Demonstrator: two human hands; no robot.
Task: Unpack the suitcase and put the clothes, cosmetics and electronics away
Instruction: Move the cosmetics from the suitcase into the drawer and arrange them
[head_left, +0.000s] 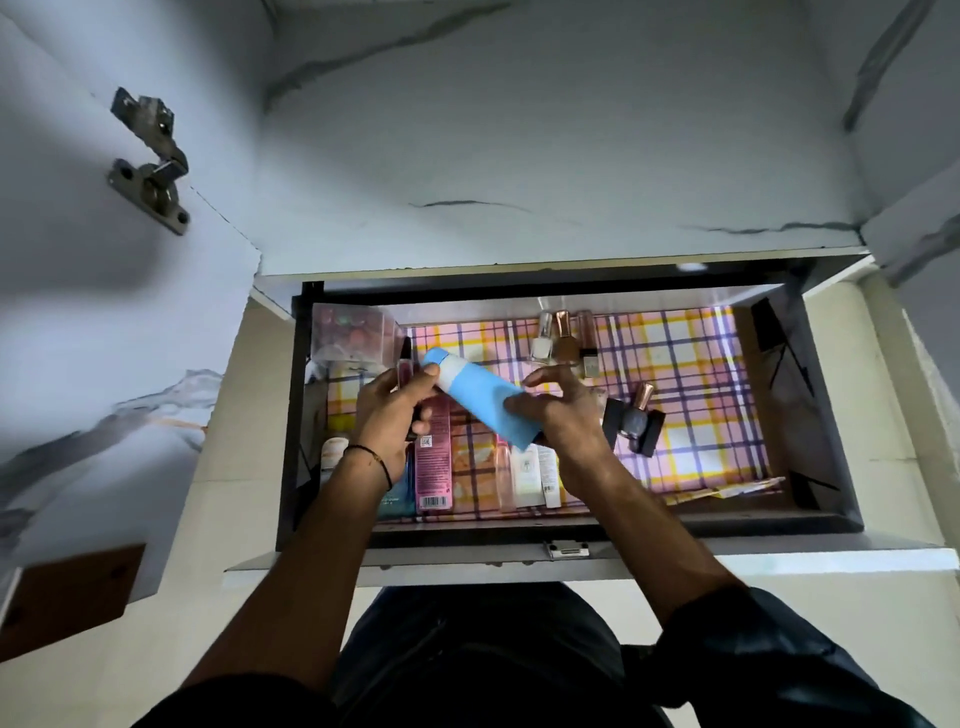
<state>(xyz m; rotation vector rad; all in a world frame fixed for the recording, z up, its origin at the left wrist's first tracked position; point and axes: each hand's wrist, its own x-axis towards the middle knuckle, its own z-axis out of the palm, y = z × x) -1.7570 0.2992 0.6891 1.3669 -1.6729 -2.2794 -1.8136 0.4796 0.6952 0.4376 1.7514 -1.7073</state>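
Holding a blue tube (478, 402) slantwise between them, both hands hover over an open drawer (826, 415). The left hand (395, 410) curls round the tube's capped end, thumb on its white band. The right hand (563, 415) grips the lower end, fingers loosely bent. Inside the drawer, on its checked lining (691, 364), nail polish bottles (563, 343) stand at the back and a pink box (434, 457) lies at the front left.

Four nail polish bottles (541, 340), one blue tube (483, 400), perhaps six flat packets (432, 457).
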